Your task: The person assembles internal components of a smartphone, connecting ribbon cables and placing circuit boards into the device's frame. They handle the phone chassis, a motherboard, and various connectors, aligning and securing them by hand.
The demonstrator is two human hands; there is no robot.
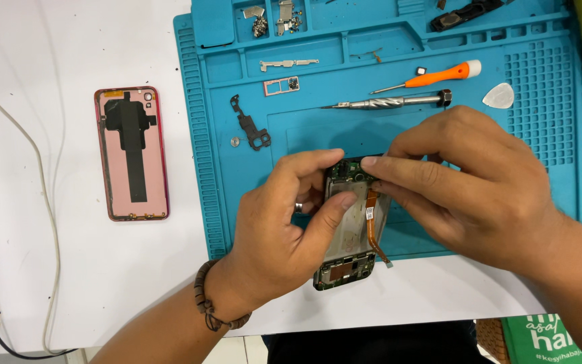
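My left hand (284, 222) grips the opened phone (348, 222) between both hands; my right hand (466, 189) pinches at its top edge. Its back cover (131, 154) lies off, left of my left hand; boards and orange flex cable (370, 226) remain inside

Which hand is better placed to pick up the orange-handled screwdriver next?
Probably the right hand: the orange-handled screwdriver lies just beyond it on the blue mat, while the left hand grips the opened phone.
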